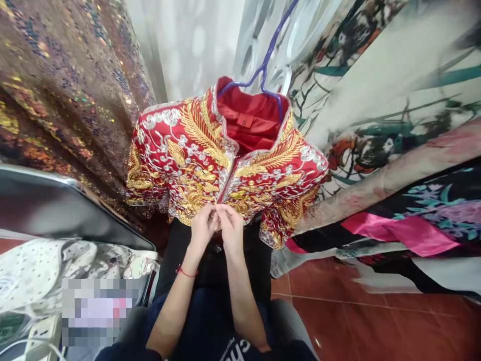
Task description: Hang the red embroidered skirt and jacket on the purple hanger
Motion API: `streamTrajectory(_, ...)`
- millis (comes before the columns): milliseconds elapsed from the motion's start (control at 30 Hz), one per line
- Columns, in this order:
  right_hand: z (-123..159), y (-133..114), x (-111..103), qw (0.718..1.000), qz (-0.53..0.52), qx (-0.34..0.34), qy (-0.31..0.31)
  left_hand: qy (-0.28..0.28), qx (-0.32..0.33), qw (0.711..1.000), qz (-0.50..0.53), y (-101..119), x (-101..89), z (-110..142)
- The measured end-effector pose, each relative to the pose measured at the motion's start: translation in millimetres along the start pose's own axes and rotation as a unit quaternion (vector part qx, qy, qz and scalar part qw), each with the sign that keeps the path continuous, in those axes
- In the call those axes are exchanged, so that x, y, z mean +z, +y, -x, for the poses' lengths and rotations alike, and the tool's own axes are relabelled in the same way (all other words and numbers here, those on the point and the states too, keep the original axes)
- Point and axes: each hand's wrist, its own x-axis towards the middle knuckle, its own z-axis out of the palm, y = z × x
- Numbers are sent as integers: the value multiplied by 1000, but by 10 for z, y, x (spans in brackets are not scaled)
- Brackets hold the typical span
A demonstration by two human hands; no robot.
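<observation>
A short red jacket (259,175) with gold and silver embroidery hangs in front of me on a purple hanger (266,60). Inside its standing collar, a red size label (245,121) reads S. Both hands meet at the lower end of the jacket's front opening. My left hand (203,224) pinches the front edge there, its fingers closed. Close against it, my right hand (230,223) pinches the other side of the same opening. What exactly lies between the fingertips is hidden. A red string bracelet (187,272) circles my left wrist.
A sequined gold cloth (75,90) hangs at left, above a dark chair back (67,200). Spotted white fabric (33,260) and a power strip (44,333) lie at lower left. Flower-printed garments (376,115) hang at right over the red tiled floor (361,316).
</observation>
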Motion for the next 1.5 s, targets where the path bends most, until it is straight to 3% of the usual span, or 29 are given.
streamTrajectory(200, -81, -504, 179, 998, 14, -68, -8, 1, -16, 1000, -2, -8, 47, 50)
streamTrajectory(533, -284, -985, 342, 989, 29, -142, 6, 5, -30, 999, 27, 67, 39, -8)
streamTrajectory(700, -340, -1065, 441, 985, 38, -168, 19, 32, -25, 999, 2, 106, 73, 8)
streamTrajectory(800, -408, -989, 418, 984, 62, -166, 26, 9, -12, 999, -35, 83, 41, -42)
streamTrajectory(933, -557, -924, 302, 985, 71, -157, 29, -41, 92, 990, -99, 154, -198, -330)
streamTrajectory(1100, -665, -951, 236, 985, 72, -154, 15, 92, 283, 947, -121, 729, -760, -926)
streamTrajectory(1200, -640, -957, 269, 983, 57, -172, 20, 95, 365, 905, -198, 1139, -1020, -1216)
streamTrajectory(1333, -556, -968, 303, 984, 11, -180, 13, 99, 407, 867, -272, 1388, -1145, -1398)
streamTrajectory(1500, -565, -993, 305, 987, 55, -152, -6, 132, 382, 877, -260, 1377, -1144, -1402)
